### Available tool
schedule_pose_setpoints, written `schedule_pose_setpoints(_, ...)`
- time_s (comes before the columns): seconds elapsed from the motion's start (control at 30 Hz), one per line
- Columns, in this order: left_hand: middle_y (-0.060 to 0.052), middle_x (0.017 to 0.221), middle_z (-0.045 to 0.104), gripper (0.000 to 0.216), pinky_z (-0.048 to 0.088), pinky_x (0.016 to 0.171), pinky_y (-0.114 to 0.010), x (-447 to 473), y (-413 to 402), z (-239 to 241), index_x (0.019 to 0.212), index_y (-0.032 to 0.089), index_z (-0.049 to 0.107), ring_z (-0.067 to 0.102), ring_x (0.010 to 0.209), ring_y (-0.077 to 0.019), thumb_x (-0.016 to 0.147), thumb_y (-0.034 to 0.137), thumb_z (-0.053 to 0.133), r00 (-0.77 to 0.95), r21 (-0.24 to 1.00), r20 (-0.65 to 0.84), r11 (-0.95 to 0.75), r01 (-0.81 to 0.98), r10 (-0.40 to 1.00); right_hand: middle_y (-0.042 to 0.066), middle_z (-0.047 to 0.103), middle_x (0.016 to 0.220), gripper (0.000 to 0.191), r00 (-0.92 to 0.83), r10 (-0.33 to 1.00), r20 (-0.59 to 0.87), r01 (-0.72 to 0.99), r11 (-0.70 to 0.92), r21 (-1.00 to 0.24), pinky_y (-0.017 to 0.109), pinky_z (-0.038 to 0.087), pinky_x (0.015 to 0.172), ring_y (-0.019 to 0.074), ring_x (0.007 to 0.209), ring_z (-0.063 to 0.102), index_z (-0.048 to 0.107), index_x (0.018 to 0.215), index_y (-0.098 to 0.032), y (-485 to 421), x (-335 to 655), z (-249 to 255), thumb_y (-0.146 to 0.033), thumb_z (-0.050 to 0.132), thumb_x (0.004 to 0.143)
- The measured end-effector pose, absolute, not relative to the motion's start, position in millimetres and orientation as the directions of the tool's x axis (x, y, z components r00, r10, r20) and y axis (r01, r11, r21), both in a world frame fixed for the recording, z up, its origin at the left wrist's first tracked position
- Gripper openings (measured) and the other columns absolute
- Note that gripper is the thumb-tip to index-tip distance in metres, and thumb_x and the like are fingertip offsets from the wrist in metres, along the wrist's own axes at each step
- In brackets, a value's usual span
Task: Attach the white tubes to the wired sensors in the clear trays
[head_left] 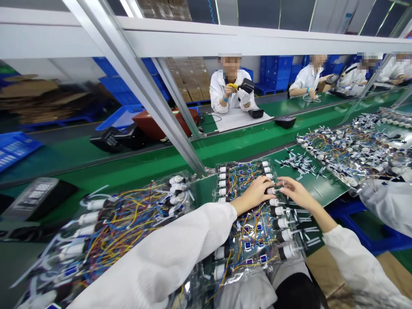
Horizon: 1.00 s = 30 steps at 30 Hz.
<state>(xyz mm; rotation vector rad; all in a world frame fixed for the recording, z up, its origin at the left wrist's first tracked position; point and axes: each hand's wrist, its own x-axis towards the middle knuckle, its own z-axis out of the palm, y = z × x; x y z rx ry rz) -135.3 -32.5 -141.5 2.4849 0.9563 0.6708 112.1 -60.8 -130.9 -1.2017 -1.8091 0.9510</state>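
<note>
White wired cylinders (pixel 283 223) are held in a clear plastic tray (pixel 237 280) at lower centre. At its right row, the left hand (pixel 255 193) is curled and the right hand (pixel 295 192) is loosely part-opened; whether anything is gripped cannot be told. White strips (pixel 298 163) are scattered at centre right.
</note>
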Motion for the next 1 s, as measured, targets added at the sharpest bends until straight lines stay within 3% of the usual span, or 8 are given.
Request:
schedule_pose_setpoints(0.13,-0.011,0.127,0.064,0.037,0.046,0.104,-0.043,-137,-28,-133,0.132,0.022,0.067,0.055,0.116,-0.027,0.107,0.046,0.052,0.664,0.404,0.27,-0.708,0.579,0.697,0.009,0.077,0.09,0.025,0.028,0.965,0.26,0.64,0.182,-0.747,0.039,0.06,0.083,0.0246,0.082,0.073,0.074,0.103,-0.021,-45,163,-146,-0.037,0.055,0.097)
schedule_pose_setpoints(0.2,-0.011,0.124,0.065,0.037,0.046,0.101,-0.043,-136,-27,-130,0.133,0.023,0.067,0.054,0.114,-0.0274,0.111,0.037,0.04,0.707,0.309,0.236,-0.741,0.596,0.667,0.011,0.077,0.097,0.022,-0.059,0.952,0.3,0.758,0.239,-0.607,0.042,0.058,0.093,0.0271,0.092,0.072,0.076,0.1,-0.021,-37,181,-154,-0.025,0.057,0.091)
schedule_pose_setpoints(0.3,-0.012,0.124,0.063,0.039,0.046,0.096,-0.044,-135,-27,-126,0.139,0.026,0.064,0.052,0.114,-0.0292,0.11,0.036,0.04,0.727,0.205,0.216,-0.758,0.619,0.652,0.012,0.071,0.129,0.038,-0.301,0.904,0.303,0.785,0.415,-0.46,0.045,0.052,0.111,0.0294,0.12,0.067,0.076,0.118,-0.023,-30,187,-157,-0.016,0.057,0.087)
schedule_pose_setpoints(0.43,-0.012,0.121,0.063,0.037,0.045,0.098,-0.043,-135,-25,-124,0.138,0.027,0.063,0.052,0.113,-0.0289,0.109,0.037,0.041,0.75,0.149,0.215,-0.78,0.608,0.625,0.011,0.066,0.141,0.038,-0.5,0.824,0.266,0.766,0.565,-0.307,0.052,0.043,0.119,0.0315,0.129,0.062,0.072,0.13,-0.026,-22,174,-151,-0.027,0.06,0.094)
schedule_pose_setpoints(0.57,-0.012,0.116,0.065,0.03,0.046,0.095,-0.043,-134,-21,-125,0.125,0.024,0.066,0.053,0.111,-0.0289,0.109,0.036,0.045,0.736,0.177,0.226,-0.77,0.613,0.638,0.013,0.075,0.115,0.029,-0.396,0.87,0.294,0.801,0.484,-0.352,0.047,0.05,0.108,0.0295,0.11,0.068,0.075,0.118,-0.022,-8,155,-151,-0.038,0.061,0.099)
schedule_pose_setpoints(0.7,-0.01,0.118,0.067,0.023,0.045,0.096,-0.042,-133,-20,-128,0.12,0.023,0.065,0.053,0.112,-0.0283,0.107,0.037,0.052,0.714,0.232,0.243,-0.755,0.614,0.656,0.012,0.073,0.098,0.02,-0.25,0.918,0.309,0.842,0.363,-0.399,0.039,0.054,0.093,0.0253,0.093,0.069,0.075,0.097,-0.019,9,138,-158,-0.034,0.062,0.097)
schedule_pose_setpoints(0.87,-0.007,0.119,0.07,0.023,0.045,0.1,-0.04,-134,-15,-131,0.121,0.023,0.064,0.053,0.114,-0.0268,0.105,0.038,0.059,0.688,0.305,0.25,-0.73,0.612,0.681,0.009,0.073,0.086,0.007,-0.221,0.936,0.274,0.834,0.327,-0.445,0.032,0.053,0.087,0.0223,0.087,0.07,0.072,0.082,-0.021,23,134,-155,-0.018,0.067,0.086)
schedule_pose_setpoints(1.0,-0.01,0.119,0.068,0.028,0.044,0.102,-0.042,-136,-13,-134,0.125,0.02,0.065,0.053,0.114,-0.0276,0.105,0.039,0.059,0.675,0.335,0.245,-0.714,0.614,0.696,0.01,0.076,0.089,0.008,-0.203,0.942,0.268,0.797,0.318,-0.514,0.035,0.056,0.085,0.0228,0.082,0.072,0.074,0.089,-0.02,28,149,-131,-0.022,0.067,0.087)
